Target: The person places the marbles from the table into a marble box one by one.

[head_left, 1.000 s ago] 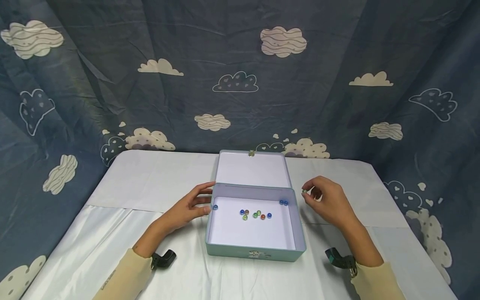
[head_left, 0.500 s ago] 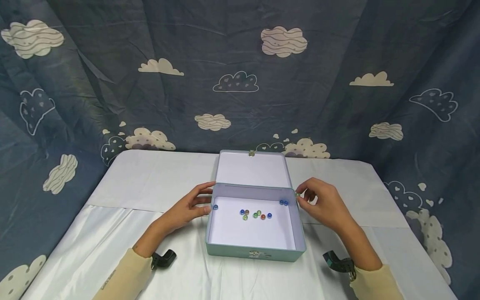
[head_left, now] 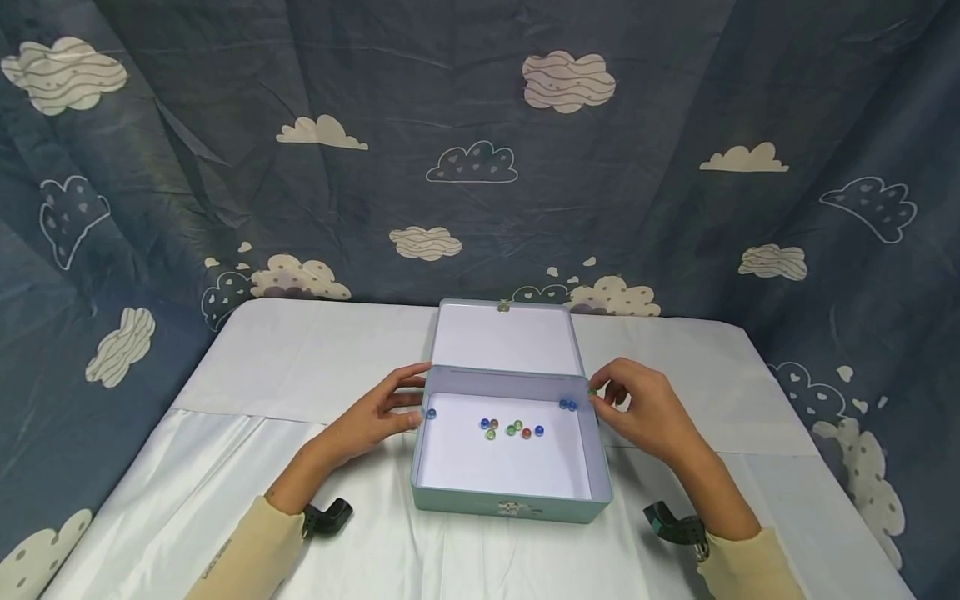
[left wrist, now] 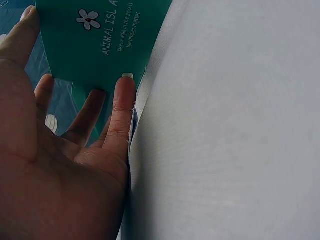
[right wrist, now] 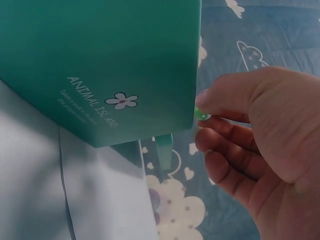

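A green tin box (head_left: 465,498) with a white floor sits on the table, its lid (head_left: 504,337) tipped back behind it. Inside, blue marbles (head_left: 567,405) lie at the back right corner and a single blue marble (head_left: 431,414) by the left wall. A loose cluster of blue, green and reddish marbles is mid-floor, including an orange-red marble (head_left: 527,433). My left hand (head_left: 378,414) rests spread fingers against the box's left side. At the back right rim, my right hand (head_left: 641,408) pinches a green marble (right wrist: 202,114) between thumb and forefinger.
A white cloth (head_left: 315,342) covers the table, with a crease running across it. Behind stands a dark blue curtain (head_left: 480,208) printed with clouds. Black wrist cameras (head_left: 327,518) sit on both forearms, low over the cloth.
My right hand has moved left with the green marble, from beside the box to its right rim. The left hand, the box and the marbles inside have stayed put.
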Action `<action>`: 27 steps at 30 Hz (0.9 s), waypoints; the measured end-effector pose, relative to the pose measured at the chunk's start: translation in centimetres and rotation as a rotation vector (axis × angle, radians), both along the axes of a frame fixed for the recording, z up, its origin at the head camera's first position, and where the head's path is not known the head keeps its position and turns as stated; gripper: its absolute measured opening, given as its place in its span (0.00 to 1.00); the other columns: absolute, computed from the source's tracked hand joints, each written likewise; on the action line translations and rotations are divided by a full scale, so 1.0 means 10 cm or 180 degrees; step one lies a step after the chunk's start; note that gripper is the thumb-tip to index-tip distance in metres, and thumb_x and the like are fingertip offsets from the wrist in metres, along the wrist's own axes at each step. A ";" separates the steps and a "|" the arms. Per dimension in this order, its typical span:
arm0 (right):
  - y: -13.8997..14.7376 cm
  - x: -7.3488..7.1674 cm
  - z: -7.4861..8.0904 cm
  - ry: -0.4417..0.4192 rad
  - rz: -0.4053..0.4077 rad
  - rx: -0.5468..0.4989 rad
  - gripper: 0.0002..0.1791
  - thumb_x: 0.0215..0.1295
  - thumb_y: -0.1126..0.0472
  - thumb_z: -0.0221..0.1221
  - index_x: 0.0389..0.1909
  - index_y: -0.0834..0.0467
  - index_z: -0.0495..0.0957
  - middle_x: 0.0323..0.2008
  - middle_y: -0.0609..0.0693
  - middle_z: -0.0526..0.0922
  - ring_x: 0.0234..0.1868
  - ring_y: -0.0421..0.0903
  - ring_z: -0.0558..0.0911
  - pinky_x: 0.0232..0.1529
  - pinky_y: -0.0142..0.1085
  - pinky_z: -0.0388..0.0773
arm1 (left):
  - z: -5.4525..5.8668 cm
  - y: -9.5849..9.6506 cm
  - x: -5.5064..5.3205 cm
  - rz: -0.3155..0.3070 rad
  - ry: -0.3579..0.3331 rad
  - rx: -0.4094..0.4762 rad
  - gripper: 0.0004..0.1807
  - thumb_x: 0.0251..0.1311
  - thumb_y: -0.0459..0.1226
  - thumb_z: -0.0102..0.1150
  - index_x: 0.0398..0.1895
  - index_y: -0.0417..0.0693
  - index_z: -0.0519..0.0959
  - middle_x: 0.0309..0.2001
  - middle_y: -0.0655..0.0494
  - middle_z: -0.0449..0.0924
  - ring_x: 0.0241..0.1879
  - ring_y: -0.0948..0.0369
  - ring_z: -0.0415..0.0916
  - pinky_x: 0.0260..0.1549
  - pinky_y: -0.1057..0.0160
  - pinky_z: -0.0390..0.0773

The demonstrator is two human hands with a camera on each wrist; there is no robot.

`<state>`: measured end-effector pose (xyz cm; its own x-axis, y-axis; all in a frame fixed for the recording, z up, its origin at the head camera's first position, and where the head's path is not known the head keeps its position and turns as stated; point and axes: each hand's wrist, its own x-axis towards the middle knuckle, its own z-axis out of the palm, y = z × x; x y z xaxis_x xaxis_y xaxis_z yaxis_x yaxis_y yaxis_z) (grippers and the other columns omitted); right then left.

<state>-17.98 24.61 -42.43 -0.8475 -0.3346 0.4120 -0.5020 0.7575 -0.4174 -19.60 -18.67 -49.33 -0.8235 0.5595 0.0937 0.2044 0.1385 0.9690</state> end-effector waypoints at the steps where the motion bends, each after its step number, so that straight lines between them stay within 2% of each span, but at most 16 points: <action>1: 0.01 0.00 0.00 0.0017 -0.0001 0.0009 0.14 0.57 0.72 0.75 0.41 0.55 0.85 0.36 0.46 0.85 0.32 0.43 0.81 0.34 0.42 0.85 | 0.00 0.00 0.00 -0.0001 0.0004 0.0007 0.41 0.75 0.38 0.65 0.85 0.65 0.57 0.78 0.43 0.61 0.74 0.41 0.67 0.60 0.56 0.81; 9: 0.01 -0.02 0.00 0.0029 -0.0012 0.0008 0.14 0.57 0.72 0.75 0.40 0.55 0.86 0.35 0.44 0.84 0.32 0.41 0.80 0.34 0.41 0.84 | 0.01 0.00 -0.03 -0.0017 0.0022 0.0023 0.41 0.75 0.38 0.65 0.85 0.64 0.57 0.78 0.43 0.61 0.74 0.41 0.68 0.60 0.58 0.80; 17: 0.02 -0.03 -0.01 0.0012 0.0006 -0.0010 0.15 0.56 0.73 0.76 0.41 0.55 0.86 0.36 0.48 0.86 0.33 0.42 0.81 0.35 0.40 0.84 | 0.00 0.02 -0.03 -0.0047 0.0027 0.0063 0.41 0.75 0.37 0.64 0.85 0.62 0.56 0.78 0.40 0.60 0.74 0.39 0.67 0.60 0.57 0.81; 22: 0.02 -0.02 -0.02 -0.0025 -0.0007 -0.0021 0.15 0.57 0.72 0.75 0.41 0.55 0.86 0.36 0.47 0.85 0.33 0.42 0.80 0.34 0.38 0.83 | 0.00 0.02 -0.03 -0.0062 0.0043 0.0080 0.41 0.76 0.36 0.63 0.85 0.60 0.55 0.77 0.38 0.59 0.74 0.37 0.66 0.59 0.56 0.81; 27: 0.03 -0.02 -0.03 -0.0048 -0.0020 -0.0021 0.14 0.57 0.72 0.75 0.41 0.55 0.86 0.35 0.48 0.85 0.33 0.43 0.80 0.34 0.33 0.81 | 0.00 0.02 -0.01 -0.0010 0.0050 0.0025 0.41 0.76 0.37 0.64 0.85 0.64 0.56 0.77 0.41 0.61 0.74 0.41 0.67 0.60 0.58 0.80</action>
<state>-18.16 24.92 -42.68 -0.8557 -0.3265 0.4015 -0.4908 0.7578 -0.4299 -19.66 -18.52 -49.38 -0.8202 0.5612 0.1111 0.2201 0.1304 0.9667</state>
